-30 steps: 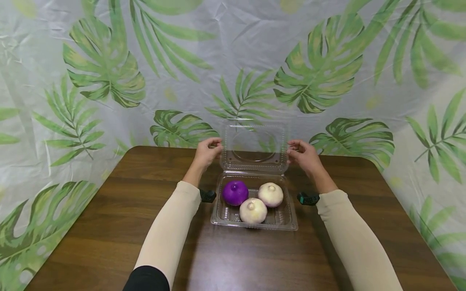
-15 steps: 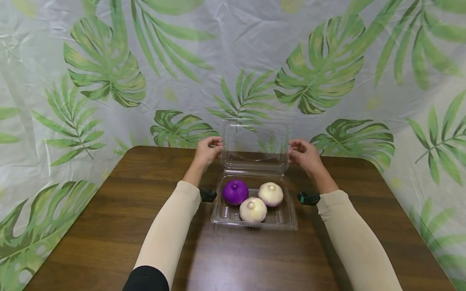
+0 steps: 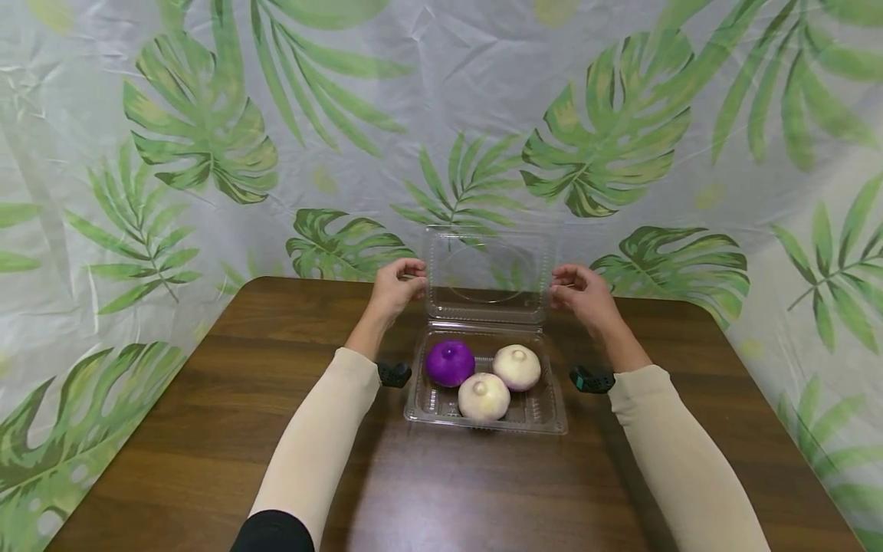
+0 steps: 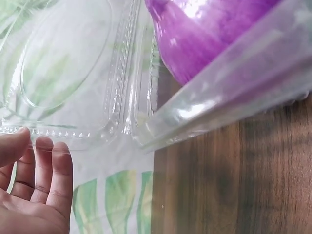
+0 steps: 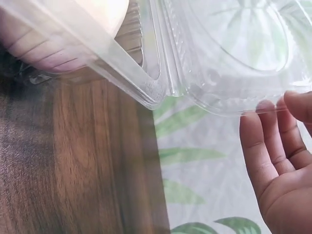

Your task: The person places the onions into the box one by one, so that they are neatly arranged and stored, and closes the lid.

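A clear plastic clamshell box [image 3: 422, 414] stands on the table with its hinged lid [image 3: 487, 268] raised upright at the back. In its base lie a purple onion [image 3: 450, 363] and two pale round bulbs with purplish undersides, one at the right [image 3: 516, 367] and one at the front [image 3: 484, 397]. My left hand [image 3: 396, 290] pinches the lid's left edge between thumb and fingers. At the opposite edge, my right hand [image 3: 583, 295] does the same; in the right wrist view its thumb [image 5: 298, 105] lies over the rim, with fingertips behind.
The brown wooden table [image 3: 228, 399] extends around the box, its far edge just behind both hands. Beyond hangs a pale curtain [image 3: 441, 92] printed with green leaves. Dark wrist devices, one on the left [image 3: 395, 374] and one on the right [image 3: 590, 379], sit beside the box.
The box and its lid have shifted slightly to the right in the head view, with both hands. The lid stays raised and the bulbs keep their places inside.
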A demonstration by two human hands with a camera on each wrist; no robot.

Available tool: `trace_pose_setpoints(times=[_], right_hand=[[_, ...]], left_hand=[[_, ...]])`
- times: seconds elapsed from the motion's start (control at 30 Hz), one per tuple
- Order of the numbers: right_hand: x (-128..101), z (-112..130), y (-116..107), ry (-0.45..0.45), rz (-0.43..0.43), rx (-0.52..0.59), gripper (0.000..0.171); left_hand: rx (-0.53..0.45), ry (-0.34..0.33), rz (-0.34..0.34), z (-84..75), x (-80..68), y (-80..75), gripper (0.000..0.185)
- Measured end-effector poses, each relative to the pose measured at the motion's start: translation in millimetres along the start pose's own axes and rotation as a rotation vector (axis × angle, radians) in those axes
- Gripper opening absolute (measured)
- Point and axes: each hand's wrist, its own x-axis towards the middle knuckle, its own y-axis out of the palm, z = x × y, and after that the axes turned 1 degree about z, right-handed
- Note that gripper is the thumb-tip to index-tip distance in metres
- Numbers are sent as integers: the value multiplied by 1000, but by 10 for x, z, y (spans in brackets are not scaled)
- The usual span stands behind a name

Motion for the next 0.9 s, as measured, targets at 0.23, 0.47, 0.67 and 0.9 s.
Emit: trace_pose_setpoints(times=[0.23,0.47,0.67,0.9], right_hand=[[-143,4,-43,-67,0,20,17],[-285,62,-62,-78,30,33,34],[-378,253,-77,29,74,-4,56],[-420,496,-75,168,36,67,65]], left_hand=[[26,34,1,-46,-71,28,27],[58,102,-13,-42,-163,50,25],[87,155,-24,6,-225,34,22],[128,177,53,-31,-289,-14,15]])
